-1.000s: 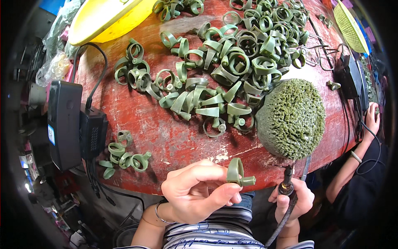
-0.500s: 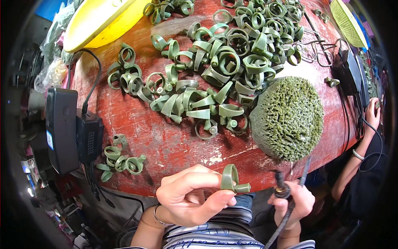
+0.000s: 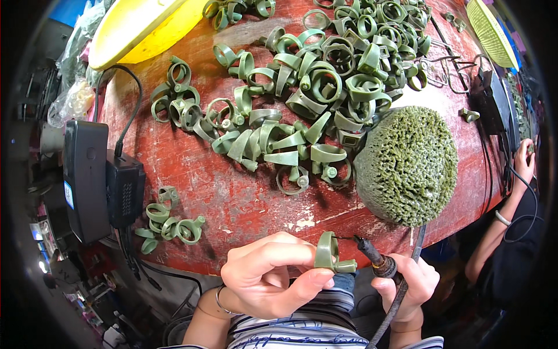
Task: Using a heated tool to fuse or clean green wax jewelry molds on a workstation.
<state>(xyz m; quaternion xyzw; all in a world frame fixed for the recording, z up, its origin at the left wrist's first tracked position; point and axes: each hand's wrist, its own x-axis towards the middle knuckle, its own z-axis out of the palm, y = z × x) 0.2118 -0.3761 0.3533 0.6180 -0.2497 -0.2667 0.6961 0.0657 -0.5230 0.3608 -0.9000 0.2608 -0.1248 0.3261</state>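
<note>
My left hand (image 3: 268, 274) pinches a green wax ring (image 3: 324, 255) between thumb and fingers, just off the table's near edge. The ring stands upright, with a short stub sticking out to the right. In my right hand (image 3: 414, 284) is a wax pen (image 3: 371, 253) with a dark grip, a thin needle tip and a braided grey cord (image 3: 401, 296). The tip points left at the ring's upper part and is very near it; whether it touches, I cannot tell. A porous green block (image 3: 410, 166) sits on the table beyond my right hand.
Several green rings (image 3: 314, 87) lie heaped on the worn red table (image 3: 232, 212), with a smaller cluster (image 3: 171, 224) at left. Black power boxes (image 3: 87, 180) and cables stand on the left edge. A yellow basin (image 3: 157, 41) is at far left. Another person's arm (image 3: 491, 232) shows at right.
The wax pen has swung from upright to point left, and its tip has come up to the ring. My left hand and the ring have shifted slightly right.
</note>
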